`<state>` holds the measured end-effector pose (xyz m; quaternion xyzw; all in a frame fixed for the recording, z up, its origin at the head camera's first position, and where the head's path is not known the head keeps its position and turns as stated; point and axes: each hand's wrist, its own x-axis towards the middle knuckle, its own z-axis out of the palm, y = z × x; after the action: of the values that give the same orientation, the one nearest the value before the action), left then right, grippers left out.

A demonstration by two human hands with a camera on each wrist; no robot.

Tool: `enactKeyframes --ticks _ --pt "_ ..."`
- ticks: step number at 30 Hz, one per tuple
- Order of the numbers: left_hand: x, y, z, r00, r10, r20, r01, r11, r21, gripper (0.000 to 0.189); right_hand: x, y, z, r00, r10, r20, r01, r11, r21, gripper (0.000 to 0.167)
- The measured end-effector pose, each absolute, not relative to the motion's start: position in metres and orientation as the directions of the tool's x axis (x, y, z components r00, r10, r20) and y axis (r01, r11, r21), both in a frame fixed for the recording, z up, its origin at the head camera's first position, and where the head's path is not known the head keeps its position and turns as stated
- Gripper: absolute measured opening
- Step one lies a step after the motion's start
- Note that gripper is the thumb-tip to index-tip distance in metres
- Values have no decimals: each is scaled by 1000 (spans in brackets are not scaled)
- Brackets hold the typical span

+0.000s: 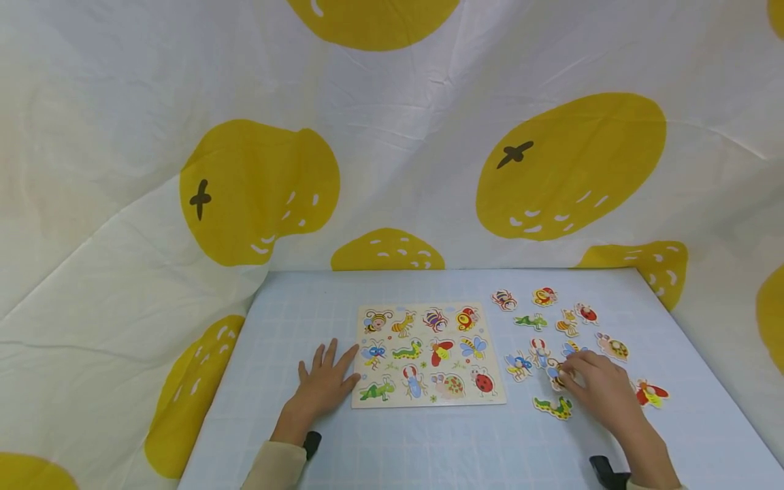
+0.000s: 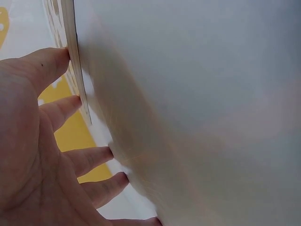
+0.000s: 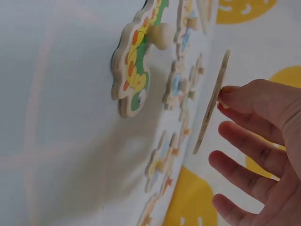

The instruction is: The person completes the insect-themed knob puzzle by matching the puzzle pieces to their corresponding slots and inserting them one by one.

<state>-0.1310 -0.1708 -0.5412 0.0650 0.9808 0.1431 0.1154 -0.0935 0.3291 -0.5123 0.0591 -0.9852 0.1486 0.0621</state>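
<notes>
The wooden puzzle board point(image 1: 429, 403), printed with several insect pictures, lies flat on the table. My left hand point(image 1: 323, 386) rests at its left side with fingers spread. In the left wrist view, the thumb and index finger of that hand touch the board's edge point(image 2: 71, 44); the other fingertips meet the tabletop. My right hand point(image 1: 603, 391) pinches a bee puzzle piece point(image 1: 555, 376) between thumb and index finger. In the right wrist view this piece point(image 3: 211, 106) shows edge-on, raised off the table. Just below it lies a caterpillar piece point(image 1: 554, 408) with a round wooden knob.
Several loose insect pieces lie right of the board, among them a spider point(image 1: 504, 300), a grasshopper point(image 1: 530, 321), a snail point(image 1: 612, 347) and a stag beetle point(image 1: 540, 354). A red-winged piece point(image 1: 650, 394) sits right of my right hand. A patterned cloth point(image 1: 404, 170) hangs behind the table.
</notes>
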Motion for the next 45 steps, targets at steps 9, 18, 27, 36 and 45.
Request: enactKeyframes --ticks 9,18,27,36,45 --pt "-132 -172 -544 -963 160 -216 92 951 297 64 -110 303 -503 -969 -175 172 -216 942 -259 11" --pt "-133 -172 -548 -964 159 -212 91 950 298 65 -127 275 -494 -943 -255 212 -305 919 -251 14" --pt "-133 -173 -548 -966 160 -206 93 949 301 65 -144 251 -488 -897 -360 257 -418 879 -230 15" --pt "-131 -172 -547 -966 159 -204 92 949 301 65 -161 225 -486 -861 -428 276 -487 850 -201 15" --pt "-131 -171 -545 -966 160 -202 96 951 294 65 -178 196 -482 -828 -485 280 -547 810 -214 10"
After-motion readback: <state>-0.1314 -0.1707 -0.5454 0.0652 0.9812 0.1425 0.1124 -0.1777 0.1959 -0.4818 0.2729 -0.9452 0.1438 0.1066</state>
